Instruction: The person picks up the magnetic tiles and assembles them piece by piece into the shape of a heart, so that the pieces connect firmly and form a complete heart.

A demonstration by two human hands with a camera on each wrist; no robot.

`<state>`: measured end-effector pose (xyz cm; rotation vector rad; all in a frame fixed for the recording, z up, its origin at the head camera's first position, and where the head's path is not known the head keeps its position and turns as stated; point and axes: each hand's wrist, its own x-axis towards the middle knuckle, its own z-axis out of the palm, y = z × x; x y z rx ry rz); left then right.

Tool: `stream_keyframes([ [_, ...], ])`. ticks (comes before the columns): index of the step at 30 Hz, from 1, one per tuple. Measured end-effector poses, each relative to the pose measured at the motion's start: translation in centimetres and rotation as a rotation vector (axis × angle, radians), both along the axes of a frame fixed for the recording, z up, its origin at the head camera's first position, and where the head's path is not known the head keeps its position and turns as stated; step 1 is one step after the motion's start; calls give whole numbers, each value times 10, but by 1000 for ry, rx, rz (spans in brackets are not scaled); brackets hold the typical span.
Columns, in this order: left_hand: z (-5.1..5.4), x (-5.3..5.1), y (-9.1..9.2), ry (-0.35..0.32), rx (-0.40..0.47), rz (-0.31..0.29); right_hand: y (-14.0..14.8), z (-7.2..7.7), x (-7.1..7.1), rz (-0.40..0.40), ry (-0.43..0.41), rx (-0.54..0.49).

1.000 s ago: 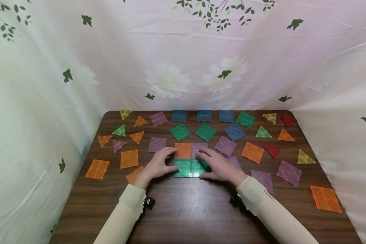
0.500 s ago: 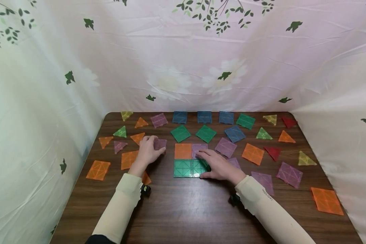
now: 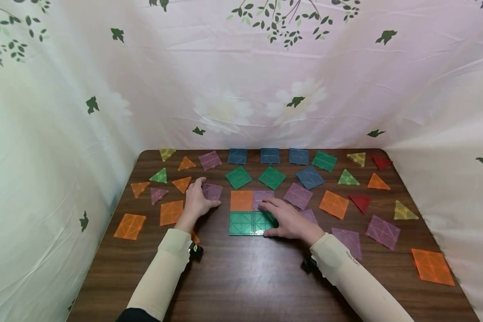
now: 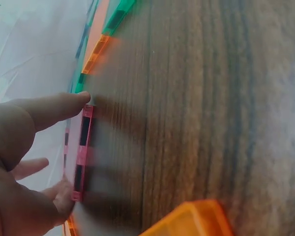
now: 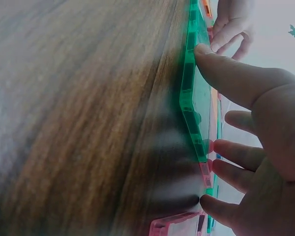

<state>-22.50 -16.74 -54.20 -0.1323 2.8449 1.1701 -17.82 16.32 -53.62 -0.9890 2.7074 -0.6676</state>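
My left hand (image 3: 197, 201) spans a purple square tile (image 3: 213, 191), gripping it between thumb and fingers. In the left wrist view the thumb of the left hand (image 4: 19, 147) is at one end of the tile (image 4: 79, 152), with a finger at the other. Four square tiles lie joined edge to edge: orange (image 3: 241, 200), purple (image 3: 259, 196) and two green ones (image 3: 240, 223). My right hand (image 3: 287, 218) rests on the block's right side, fingers spread and relaxed; its thumb touches the near edge of a green tile (image 5: 201, 93) in the right wrist view.
Loose orange squares (image 3: 129, 226) and small triangles (image 3: 158, 195) lie at the left. Blue tiles (image 3: 270, 155) and green ones (image 3: 271, 178) line the back. Purple (image 3: 383, 231), red (image 3: 360, 202) and orange tiles (image 3: 432, 266) are at the right. A patterned curtain (image 3: 241, 67) borders the table.
My left hand has left the joined block, moved left to the loose purple tile and taken hold of it; that tile has turned slightly and shifted right. The right hand has stayed in place.
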Motion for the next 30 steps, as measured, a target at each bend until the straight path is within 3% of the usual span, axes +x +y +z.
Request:
stream_keyframes([
  [9,2,-2,-4,11,95,28,-1,-2,0,2,1,2],
  [12,1,-2,-6,67,126,29,-1,-2,0,2,3,8],
  [16,-1,-1,-9,198,137,8,0,-2,1,-2,4,10],
  [20,2,-4,-5,267,195,-67,1,-2,2,-5,1,6],
  [25,8,-10,11,249,282,-193,1,-3,3,-4,-4,4],
  [30,4,-19,28,218,281,-257,0,-3,2,1,-10,9],
])
